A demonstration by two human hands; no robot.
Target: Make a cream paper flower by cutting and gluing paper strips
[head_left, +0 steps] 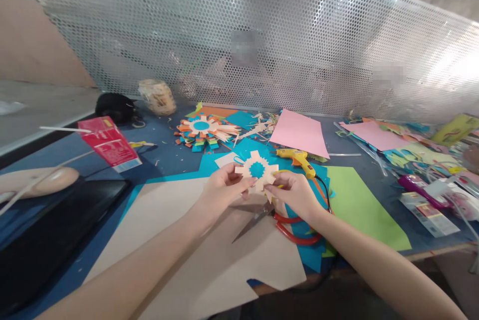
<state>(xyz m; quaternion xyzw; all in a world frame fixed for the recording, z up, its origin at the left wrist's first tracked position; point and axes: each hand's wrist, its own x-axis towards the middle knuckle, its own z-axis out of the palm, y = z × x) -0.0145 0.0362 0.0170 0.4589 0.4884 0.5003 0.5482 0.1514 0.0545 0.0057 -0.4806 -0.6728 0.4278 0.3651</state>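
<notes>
Between both hands is a cream paper flower cutout (248, 164) with square tabs around its edge and a blue centre. My left hand (224, 180) pinches its left side, and my right hand (292, 191) pinches the right side. Just below lie scissors (254, 220) with red handles, blades spread, on a large cream paper sheet (179, 240). A yellow glue gun (297, 156) rests beyond my right hand. Farther back, a finished-looking layered paper flower (201, 126) in orange, cream and blue sits on the table.
Pink paper (299, 133) and green paper (362, 205) lie to the right, with paper scraps (262, 125) behind. A red drink carton (110, 143), a black tray-like slab (60, 240) and a jar (157, 96) stand left. A perforated metal panel (209, 21) closes off the back.
</notes>
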